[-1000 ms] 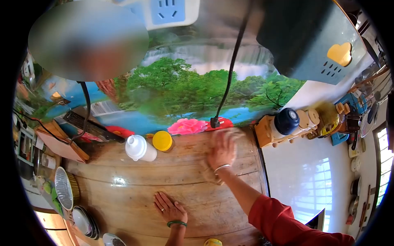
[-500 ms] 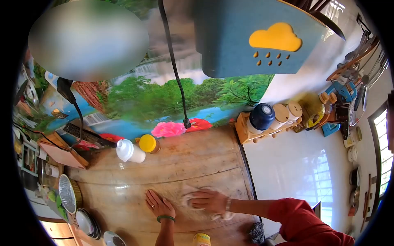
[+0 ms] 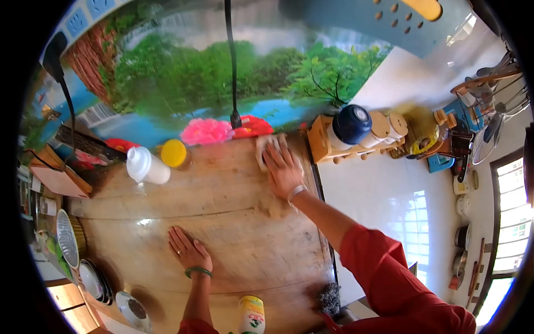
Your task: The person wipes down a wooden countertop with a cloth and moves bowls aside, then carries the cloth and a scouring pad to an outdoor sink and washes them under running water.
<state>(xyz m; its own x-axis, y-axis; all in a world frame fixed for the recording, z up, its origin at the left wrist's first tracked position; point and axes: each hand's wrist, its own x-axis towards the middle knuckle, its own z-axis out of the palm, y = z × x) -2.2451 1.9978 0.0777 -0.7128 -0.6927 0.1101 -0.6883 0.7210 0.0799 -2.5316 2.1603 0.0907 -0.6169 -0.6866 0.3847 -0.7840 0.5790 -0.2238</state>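
At the far right of the wooden counter (image 3: 239,239), close to its dark right edge, the right hand (image 3: 285,170) lies palm down on a pale brown cloth (image 3: 263,149), fingers stretched out and a little apart, resting over it without curling round it. The cloth shows past the fingertips and along the left side of the fingers; how much more is under the palm cannot be told. A pale bracelet (image 3: 296,192) circles that wrist, below a red sleeve (image 3: 375,259). Nearer and to the left, the left hand (image 3: 190,252) lies flat on the bare wood, opened out with its thumb apart, and has hold of nothing; it wears a ring and a green bangle (image 3: 198,271).

Beyond the left hand, at the far side, stand a white bottle (image 3: 149,167) and, just to its right, a jar with a yellow lid (image 3: 174,153). A black cable (image 3: 231,61) hangs in front of the landscape picture (image 3: 178,72) on the wall, left of the cloth. Right of the cloth, near it, is a wooden rack (image 3: 320,142) with a blue-topped container (image 3: 351,125). At the near edge are a yellow and white container (image 3: 252,314) and, farther right, a dark scouring pad (image 3: 329,299). A foil tin (image 3: 68,239), stacked bowls (image 3: 92,281) and a dish (image 3: 133,312) line the left side.
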